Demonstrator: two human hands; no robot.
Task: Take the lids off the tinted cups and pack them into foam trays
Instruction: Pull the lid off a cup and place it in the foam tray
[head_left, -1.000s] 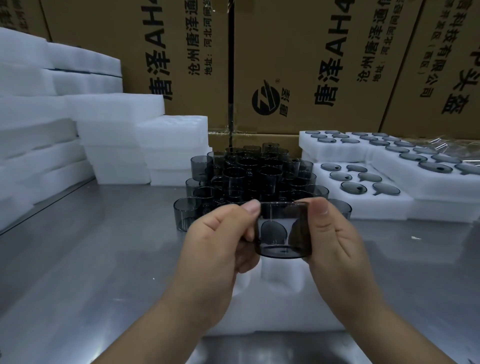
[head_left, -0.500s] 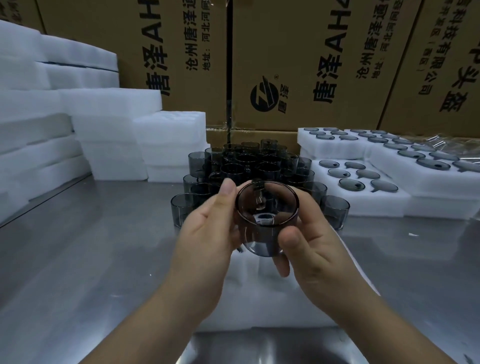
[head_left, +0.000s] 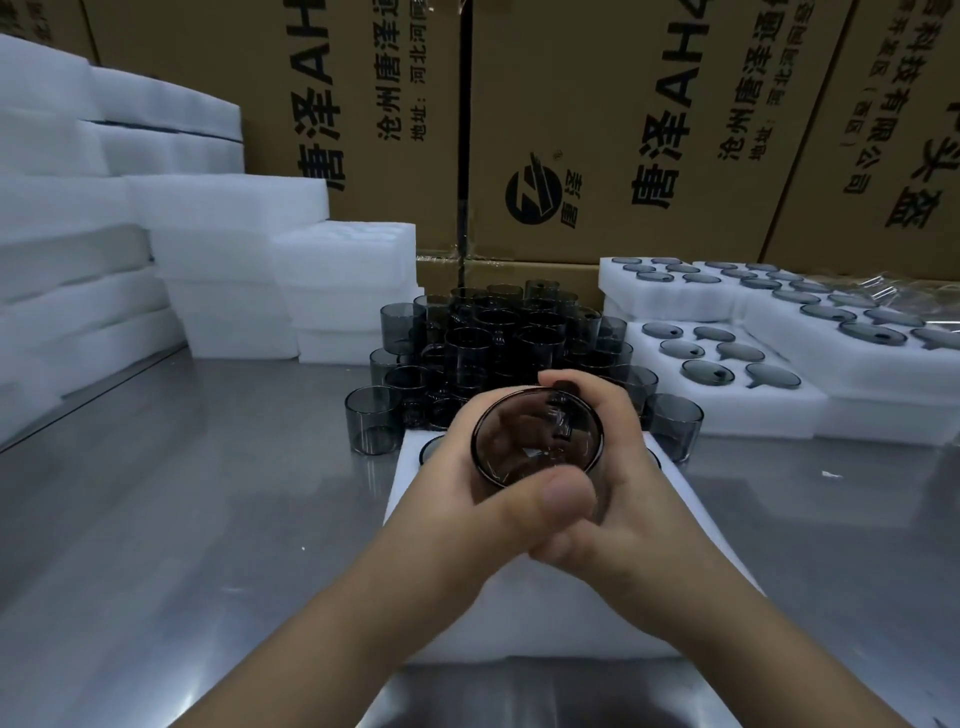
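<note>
Two grips are on one tinted cup (head_left: 537, 441), held in the air just above the near foam tray (head_left: 524, 618) on the steel worktop (head_left: 182, 493). I note the left grip (head_left: 462, 483) curled round the cup's left wall with its thumb laid across the near edge. The right grip (head_left: 644, 467) is wrapped round the right wall with fingers hooked over the far edge. The cup is tipped so its round face looks up at the camera. I judge this brings the lid's rim within reach of the thumb while the other grip braces the body. Whether the lid is seated or loose I cannot tell through the dark plastic.

Placement reads as a work line. The heap of cups (head_left: 498, 338) stands just beyond the near tray, within easy reach. Filled trays (head_left: 753, 415) lie to the right, each pocket carrying one dark lid (head_left: 706, 371) laid flat, so the foam keeps the pieces apart. Spare foam blocks (head_left: 228, 291) are stacked at the left against the cardboard boxes (head_left: 623, 130), well apart from the grips.

Judgement: the step in hand is lid removal on this one cup, and most of the heap is not yet done. Risk: smooth plastic slipping onto a hard worktop. Holding it low over the foam limits that.
</note>
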